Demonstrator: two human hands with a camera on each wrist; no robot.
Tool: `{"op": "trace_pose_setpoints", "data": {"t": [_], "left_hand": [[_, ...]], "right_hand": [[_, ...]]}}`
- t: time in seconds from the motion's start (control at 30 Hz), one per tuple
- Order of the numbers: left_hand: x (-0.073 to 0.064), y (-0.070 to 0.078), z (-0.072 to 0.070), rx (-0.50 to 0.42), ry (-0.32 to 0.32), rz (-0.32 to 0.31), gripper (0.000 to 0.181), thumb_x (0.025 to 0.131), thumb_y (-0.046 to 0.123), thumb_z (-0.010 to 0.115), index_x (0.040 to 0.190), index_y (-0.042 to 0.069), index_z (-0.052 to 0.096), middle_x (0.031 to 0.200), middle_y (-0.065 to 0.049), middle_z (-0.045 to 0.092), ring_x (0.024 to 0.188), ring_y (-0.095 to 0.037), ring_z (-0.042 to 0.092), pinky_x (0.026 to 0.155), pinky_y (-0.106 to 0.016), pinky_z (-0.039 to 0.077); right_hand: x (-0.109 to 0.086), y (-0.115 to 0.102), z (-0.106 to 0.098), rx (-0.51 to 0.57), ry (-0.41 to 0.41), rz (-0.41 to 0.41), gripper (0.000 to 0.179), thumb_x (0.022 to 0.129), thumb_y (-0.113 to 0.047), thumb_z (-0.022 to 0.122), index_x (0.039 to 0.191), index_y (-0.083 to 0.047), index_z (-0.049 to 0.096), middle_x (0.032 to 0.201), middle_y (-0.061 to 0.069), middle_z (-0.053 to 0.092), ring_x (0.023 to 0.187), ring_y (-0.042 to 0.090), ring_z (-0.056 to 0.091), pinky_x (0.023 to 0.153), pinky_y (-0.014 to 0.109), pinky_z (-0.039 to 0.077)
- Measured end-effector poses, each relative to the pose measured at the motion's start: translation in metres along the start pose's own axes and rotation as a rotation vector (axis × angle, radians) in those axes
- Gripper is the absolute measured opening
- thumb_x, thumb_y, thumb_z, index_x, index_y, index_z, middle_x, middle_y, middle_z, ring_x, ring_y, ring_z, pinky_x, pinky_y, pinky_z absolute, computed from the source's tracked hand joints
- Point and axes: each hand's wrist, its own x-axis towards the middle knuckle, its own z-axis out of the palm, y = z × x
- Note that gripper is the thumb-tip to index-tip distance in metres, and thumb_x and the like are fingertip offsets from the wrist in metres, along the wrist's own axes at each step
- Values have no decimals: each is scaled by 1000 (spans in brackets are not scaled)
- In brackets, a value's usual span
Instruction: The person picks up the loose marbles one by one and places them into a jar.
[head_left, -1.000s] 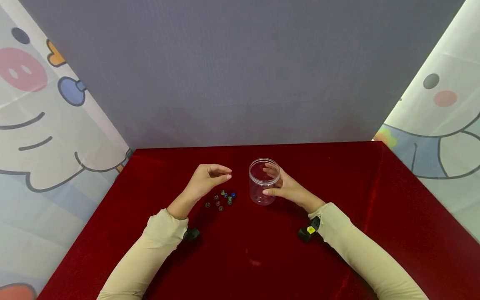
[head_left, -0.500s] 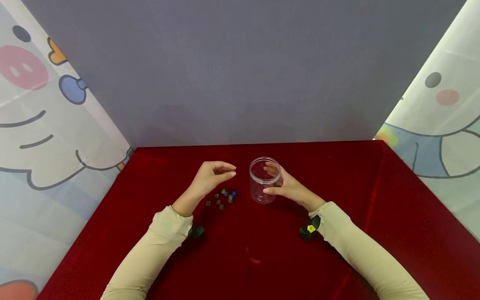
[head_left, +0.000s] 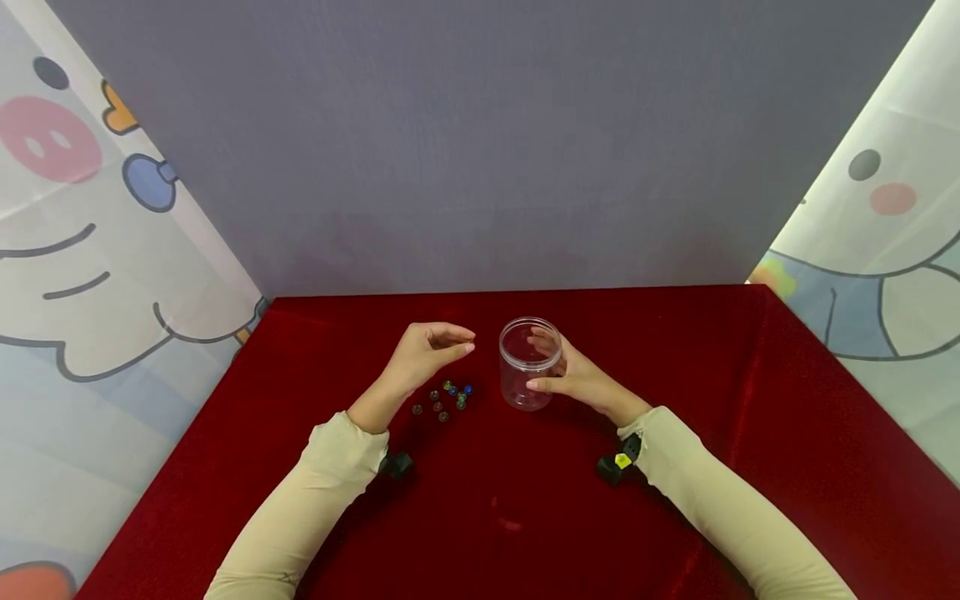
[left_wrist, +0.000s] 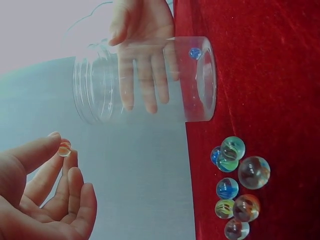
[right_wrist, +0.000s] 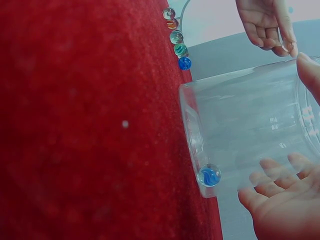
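My left hand [head_left: 412, 360] is raised above the red cloth, left of the clear plastic jar [head_left: 516, 385]. Between thumb and fingertips it pinches a clear marble [left_wrist: 65, 148] with an orange-red swirl, apart from the jar's rim. My right hand [head_left: 583, 382] grips the jar from the right, thumb on the near side and fingers behind. The jar has no lid on and stands upright on the cloth. One blue-swirled marble [right_wrist: 210, 175] lies inside at its bottom. Several loose glass marbles [left_wrist: 254, 173] lie on the cloth below my left hand.
A red cloth [head_left: 510, 492] covers the table. Behind its far edge rises a grey wall panel [head_left: 480, 167]. Cartoon-printed curtains [head_left: 82, 225] hang at both sides. A small black device [head_left: 610, 469] is worn at each wrist.
Over the last second my left hand has shifted right and slightly up, nearer to the jar, then almost stopped. The right hand and the jar stay in place.
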Motion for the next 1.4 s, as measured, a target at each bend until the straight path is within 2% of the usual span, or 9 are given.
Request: {"op": "trace_pose_setpoints", "data": {"t": [0.17,0.27,0.37,0.57,0.83,1.2,1.4], "left_hand": [[2,1,2,-2,-1,9,19,87,12,69,104,3,71,96,-10,70,83,-20,62,73,-34,53],[3,1,3,-7,1,17,19,86,11,69,103,3,71,96,-9,70,82,-19,63,74,-39,53],[4,3,4,-11,-1,18,18,86,11,69,103,4,71,95,-8,71,81,-18,63,74,-38,54],[4,5,6,-10,2,15,18,86,12,69,102,5,72,95,-8,71,81,-19,62,72,-33,53],[5,8,9,-15,4,42,18,86,12,69,103,4,71,96,-9,71,81,-18,62,70,-28,53],[8,12,11,-30,5,54,19,86,11,69,103,3,71,96,-9,70,81,-17,62,70,-27,53],[9,15,14,-37,5,66,19,86,10,69,103,2,71,97,-10,70,82,-17,63,72,-29,53]], "right_hand": [[0,0,1,-2,3,4,91,80,-19,76,148,-12,17,151,15,26,141,32,21,110,55,19],[0,0,1,-3,5,6,91,80,-19,76,148,-12,16,151,15,26,141,32,21,110,56,19],[1,0,1,-3,8,5,90,80,-18,76,148,-12,16,151,14,26,141,32,21,110,56,19],[0,-1,3,13,6,10,90,80,-16,75,148,-11,17,151,15,26,141,33,20,110,56,18],[-1,-2,2,4,5,5,90,80,-19,76,148,-12,17,151,14,26,140,31,21,110,56,19],[-1,-2,2,9,9,14,88,81,-14,74,148,-13,17,151,14,26,141,31,21,110,56,19],[-2,-4,3,19,10,22,88,81,-16,75,148,-13,17,151,14,27,141,32,21,110,56,18]]}}
